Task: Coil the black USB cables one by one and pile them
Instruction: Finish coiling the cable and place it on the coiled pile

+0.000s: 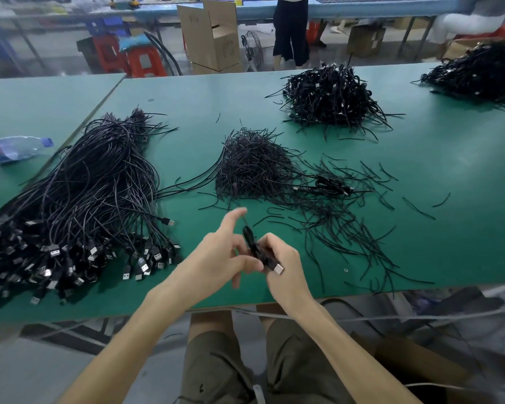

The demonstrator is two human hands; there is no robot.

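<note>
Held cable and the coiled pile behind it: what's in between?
In the head view, a heap of short black wire pieces lies between the held cable and the coiled pile.

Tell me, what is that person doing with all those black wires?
A person at the green table is coiling one black USB cable. The left hand and the right hand both hold the small bundle, with its silver plug poking out by the right hand. A big heap of loose cables lies on the left, short ties are heaped in the middle, and a pile of coiled cables sits farther back.
</note>
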